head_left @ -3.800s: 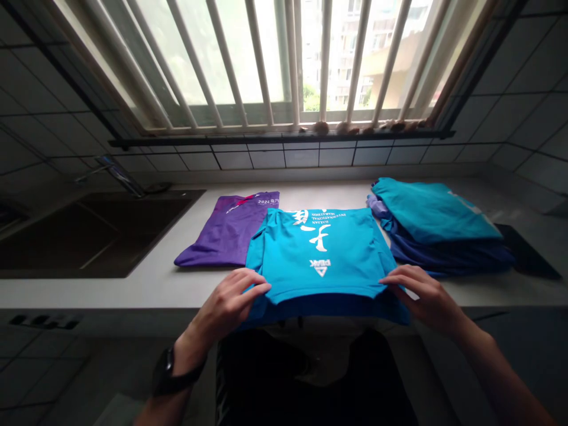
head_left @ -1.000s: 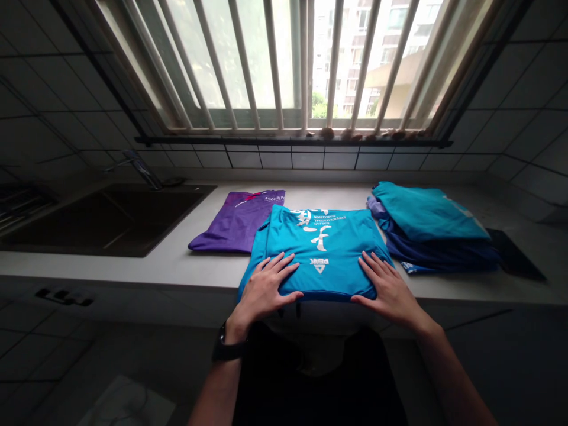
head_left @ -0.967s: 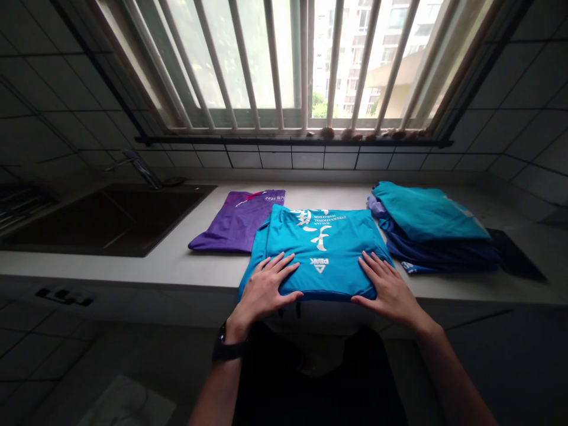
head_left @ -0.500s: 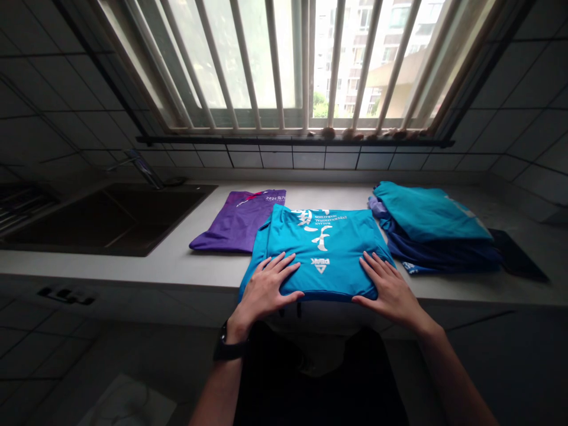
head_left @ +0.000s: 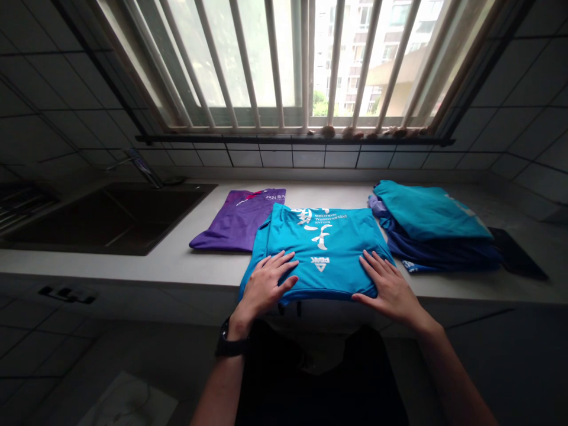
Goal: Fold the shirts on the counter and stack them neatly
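Note:
A blue T-shirt (head_left: 341,242) with white lettering lies folded at the counter's front edge, its near side reaching over the edge. My left hand (head_left: 267,283) rests on its near left corner, fingers stretched forward and thumb on the cloth. On the near right corner lies my right hand (head_left: 387,289), flat with the fingers spread. Left of the blue shirt, partly under or behind it, is a folded purple T-shirt (head_left: 235,222). What lies beneath the blue shirt is hidden.
At the right sits a pile of folded clothes (head_left: 430,213), teal over dark blue, with a dark flat object (head_left: 519,254) beside it. A dark sink (head_left: 110,219) with a faucet (head_left: 144,168) is at the left. Behind the counter (head_left: 177,264) is a barred window (head_left: 275,65).
My left thumb has lifted from the near hem and moved slightly up and left, closer to the fingers. My right hand and the shirts look the same.

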A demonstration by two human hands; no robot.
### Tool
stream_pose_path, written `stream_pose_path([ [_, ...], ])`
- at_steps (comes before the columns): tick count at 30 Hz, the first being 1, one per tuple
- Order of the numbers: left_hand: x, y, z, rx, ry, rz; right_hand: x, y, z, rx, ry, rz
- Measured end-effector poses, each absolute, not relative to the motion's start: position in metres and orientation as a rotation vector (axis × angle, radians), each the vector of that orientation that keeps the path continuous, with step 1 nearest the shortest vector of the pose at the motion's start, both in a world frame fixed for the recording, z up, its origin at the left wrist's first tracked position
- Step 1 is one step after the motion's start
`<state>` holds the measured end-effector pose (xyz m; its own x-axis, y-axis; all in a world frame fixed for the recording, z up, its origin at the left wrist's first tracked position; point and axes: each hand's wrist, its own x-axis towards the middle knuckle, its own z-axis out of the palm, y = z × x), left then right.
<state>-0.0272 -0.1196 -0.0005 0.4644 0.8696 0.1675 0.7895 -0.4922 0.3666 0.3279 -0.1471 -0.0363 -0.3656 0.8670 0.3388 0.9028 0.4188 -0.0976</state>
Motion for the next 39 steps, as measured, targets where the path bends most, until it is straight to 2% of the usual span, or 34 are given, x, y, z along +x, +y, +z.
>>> stream_pose_path([
  [3, -0.023, -0.119, -0.001, 2.383, 1.448, 0.678, 0.328, -0.145, -0.035, -1.529, -2.339, -0.148],
  [7, -0.017, -0.145, -0.001, 2.015, 1.692, 1.335, 0.326, -0.146, -0.039, -1.592, -2.336, -0.129],
  [9, -0.018, -0.171, -0.006, 1.76, 1.876, 1.529, 0.326, -0.149, -0.041, -1.616, -2.336, -0.127],
  [12, -0.025, -0.208, -0.024, 1.457, 2.016, 1.407, 0.327, -0.151, -0.036, -1.651, -2.343, -0.13],
  [16, -0.033, -0.221, -0.053, 1.133, 1.738, 1.012, 0.324, -0.129, 0.005, -1.634, -2.516, -0.016],
  [19, -0.027, -0.212, -0.058, 0.903, 1.527, 1.019, 0.297, -0.09, 0.047, -1.627, -2.575, 0.038],
  [22, -0.015, -0.203, -0.047, 0.819, 1.519, 1.153, 0.246, -0.042, 0.073, -1.539, -2.619, 0.135],
  [29, -0.001, -0.188, -0.028, 0.84, 1.567, 1.362, 0.143, 0.066, 0.061, -1.518, -2.4, 0.454],
  [36, -0.004, -0.176, -0.037, 1.116, 1.993, 1.107, 0.137, 0.107, 0.053, -1.573, -2.371, 0.802],
  [39, -0.01, -0.162, -0.034, 1.187, 1.936, 1.271, 0.143, 0.11, 0.054, -1.598, -2.345, 0.782],
])
